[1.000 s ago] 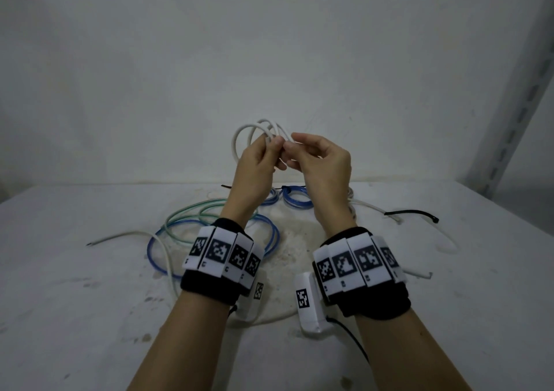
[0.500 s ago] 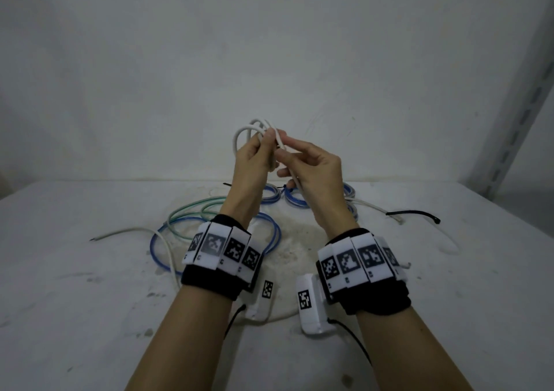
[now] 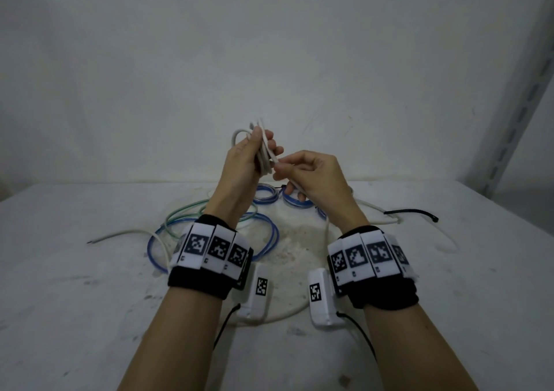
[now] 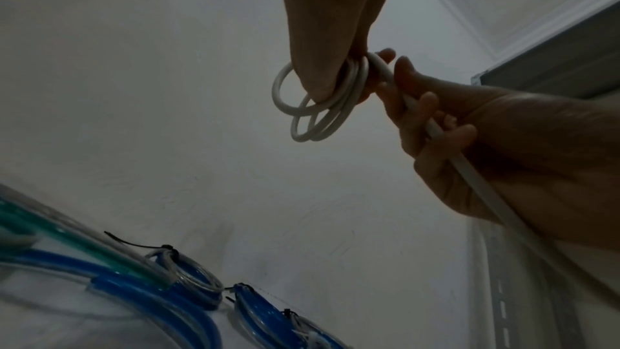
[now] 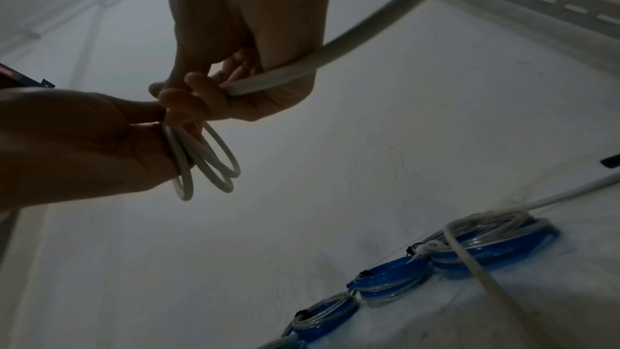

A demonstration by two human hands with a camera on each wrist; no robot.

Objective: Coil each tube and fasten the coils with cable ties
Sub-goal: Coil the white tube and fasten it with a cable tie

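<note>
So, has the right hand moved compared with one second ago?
Yes. The right hand has dropped lower and a little rightward, away from the white coil, and now overlaps the table's back edge, pulling the white tube.

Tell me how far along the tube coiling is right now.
Done: three small blue coils lie tied at the table's far edge. In hand: the left hand grips a small white tube coil while the right hand feeds its loose length. Left: tying this coil, plus the long blue tube and the green tube lying uncoiled.
</note>
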